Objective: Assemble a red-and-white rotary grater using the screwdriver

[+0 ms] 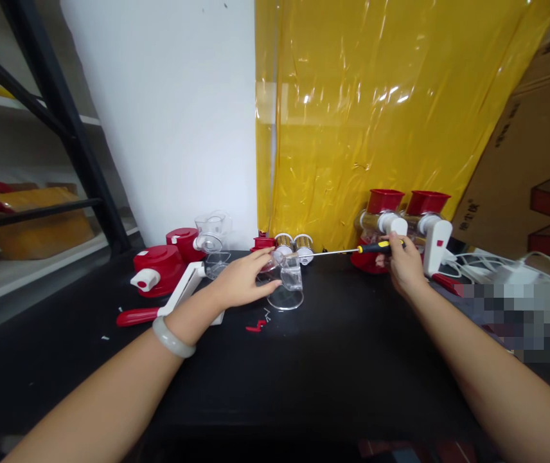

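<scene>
My left hand point(243, 280) grips a clear plastic housing point(288, 283) that stands on the black table point(333, 360), fingers curled round its left side. A pale bangle sits on that wrist. My right hand point(403, 263) is closed on the yellow-and-black handle of a screwdriver point(352, 251). Its thin shaft points left, with the tip at the top of the clear housing. Two metal drums point(294, 243) lie just behind the housing.
Red bases and a white crank with a red handle point(169, 302) lie at the left. Two assembled red-and-white units point(410, 222) stand at the right by white cables point(496, 267). Small red clips point(256, 326) lie in front. Yellow film and cardboard boxes stand behind.
</scene>
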A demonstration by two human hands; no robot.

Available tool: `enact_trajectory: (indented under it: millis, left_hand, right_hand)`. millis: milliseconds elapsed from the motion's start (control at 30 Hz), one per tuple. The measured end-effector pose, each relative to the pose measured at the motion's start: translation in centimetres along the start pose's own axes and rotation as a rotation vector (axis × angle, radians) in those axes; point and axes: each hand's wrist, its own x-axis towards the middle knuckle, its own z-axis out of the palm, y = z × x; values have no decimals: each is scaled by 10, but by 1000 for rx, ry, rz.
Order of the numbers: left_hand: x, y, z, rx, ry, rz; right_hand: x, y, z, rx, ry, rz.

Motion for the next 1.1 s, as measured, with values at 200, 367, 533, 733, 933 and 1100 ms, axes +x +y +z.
enact_trajectory:
  millis: [200, 367, 533, 733, 933, 1100]
  left_hand:
    - [0, -1, 1, 6, 8, 9]
    - [0, -1, 0, 9, 8, 11]
    - [0, 0, 0, 13, 9, 16]
    - [1, 0, 1, 1, 17, 5]
    - [1, -1, 1, -1, 25, 11]
    - [1, -1, 1, -6, 19, 3]
  right_hand:
    - [-1, -2, -1, 160, -93, 17]
    - [1, -1, 0, 162, -26, 66]
    - [2, 3, 4, 111, 19, 69]
    - [0, 2, 4, 111, -3, 137]
    - [1, 2, 2, 193, -30, 145]
    - [2, 3, 4, 160, -2, 120]
